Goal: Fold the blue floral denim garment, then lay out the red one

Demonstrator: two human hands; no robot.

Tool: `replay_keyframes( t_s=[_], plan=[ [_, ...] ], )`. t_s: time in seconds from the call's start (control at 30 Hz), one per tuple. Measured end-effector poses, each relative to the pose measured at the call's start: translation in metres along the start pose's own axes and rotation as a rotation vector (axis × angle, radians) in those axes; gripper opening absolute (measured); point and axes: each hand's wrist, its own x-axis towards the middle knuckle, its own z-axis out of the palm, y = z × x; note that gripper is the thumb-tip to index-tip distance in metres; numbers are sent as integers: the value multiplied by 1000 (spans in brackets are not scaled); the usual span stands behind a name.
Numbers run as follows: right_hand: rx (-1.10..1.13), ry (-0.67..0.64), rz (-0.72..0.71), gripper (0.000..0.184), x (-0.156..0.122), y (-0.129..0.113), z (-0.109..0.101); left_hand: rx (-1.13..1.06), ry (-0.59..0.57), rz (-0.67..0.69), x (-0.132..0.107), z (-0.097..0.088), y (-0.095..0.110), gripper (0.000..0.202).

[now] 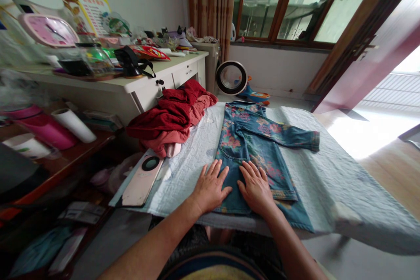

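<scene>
Your left hand (210,187) and right hand (256,187) lie flat, gripping nothing, on the blue floral denim jacket (262,152) atop pale-blue crinkled cloth (334,179). Left overlaps jacket's edge; press evenly, smooth outward.

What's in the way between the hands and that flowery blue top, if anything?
Nothing that I can see: the left hand and right hand rest right on the blue top. The red cloth pile lies off to the left.

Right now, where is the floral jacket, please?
In the head view, the jacket lies right of centre, partly under the right hand, right of the red cloth.
</scene>
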Motion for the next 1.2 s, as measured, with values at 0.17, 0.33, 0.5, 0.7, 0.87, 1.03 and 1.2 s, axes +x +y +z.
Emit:
replay_keyframes(
  t_s=[0.17,0.33,0.5,0.7,0.87,1.03,1.2],
  plan=[
    [10,7,1,48,0,0,0,25,0,-18,18,-3,2,58],
    [25,-5,8,49,0,-1,-1,30,16,-62,44,1,0,59],
    [25,-16,9,49,0,-1,-3,32,28,-106,65,7,-7,63],
    [25,-18,19,49,0,-3,-5,20,-41,-150,86,9,-12,72],
    [29,-25,17,50,0,-3,-5,37,-49,-200,101,13,-13,78],
    [33,-23,12,50,0,-2,-3,32,0,-242,105,19,-12,78],
    [35,-30,19,50,0,-2,-4,30,10,-228,103,22,-14,75]
  ],
)
